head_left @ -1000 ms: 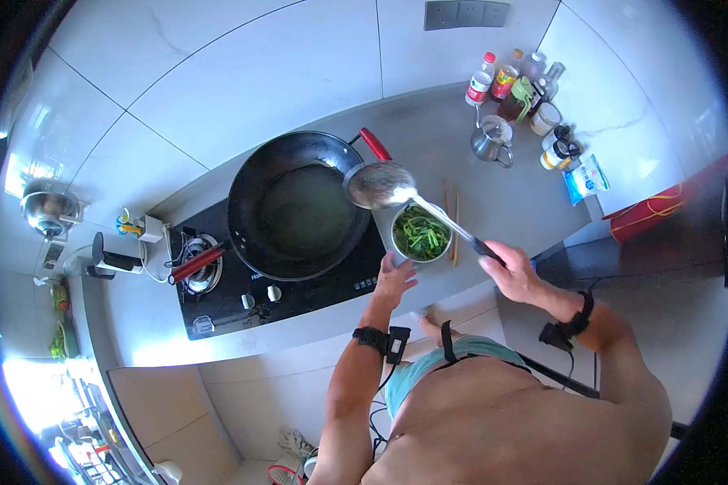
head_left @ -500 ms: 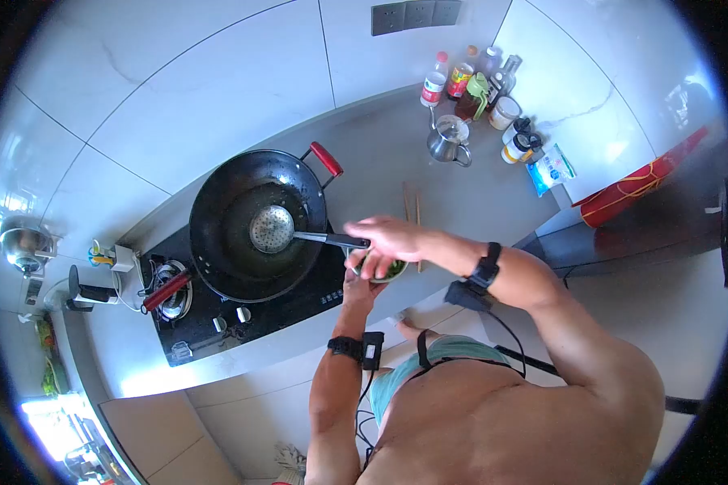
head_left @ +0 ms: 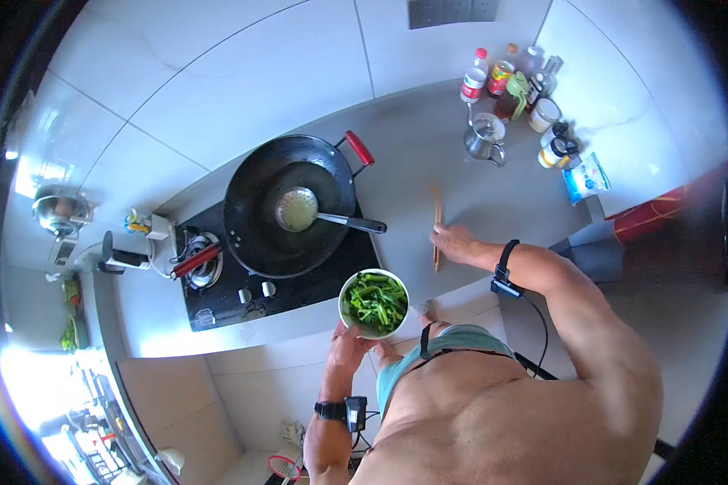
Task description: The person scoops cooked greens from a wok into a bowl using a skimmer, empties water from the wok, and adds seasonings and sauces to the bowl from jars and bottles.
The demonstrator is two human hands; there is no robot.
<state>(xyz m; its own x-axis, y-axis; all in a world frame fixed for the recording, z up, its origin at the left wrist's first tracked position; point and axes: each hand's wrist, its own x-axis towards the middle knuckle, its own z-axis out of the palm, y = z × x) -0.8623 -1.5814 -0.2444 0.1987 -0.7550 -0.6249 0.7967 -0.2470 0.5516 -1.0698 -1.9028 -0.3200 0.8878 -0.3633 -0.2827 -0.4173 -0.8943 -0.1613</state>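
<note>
My left hand (head_left: 349, 349) holds a white bowl (head_left: 341, 305) by its near rim, out in front of the counter's edge. Chopped green vegetables (head_left: 376, 303) fill it. Over on the counter, my right hand (head_left: 455, 242) has its fingers closed round a pair of wooden chopsticks (head_left: 438, 212), which still lie along the grey surface. A skimmer (head_left: 297, 210) with a black handle rests in the black wok (head_left: 251, 182), its handle sticking out over the rim to the right. Neither hand touches the skimmer or wok.
The wok sits on a black gas stove (head_left: 218, 303), its red handles (head_left: 359, 149) jutting out. A small metal pitcher (head_left: 480, 147), several bottles (head_left: 475, 77), jars (head_left: 544, 115) and a blue-white packet (head_left: 586, 179) stand in the back right corner. A second burner (head_left: 202, 259) is at left.
My right hand has left the skimmer's handle and the bowl area and moved right onto the chopsticks. The bowl in my left hand has come down toward me, and the skimmer stays in the wok.
</note>
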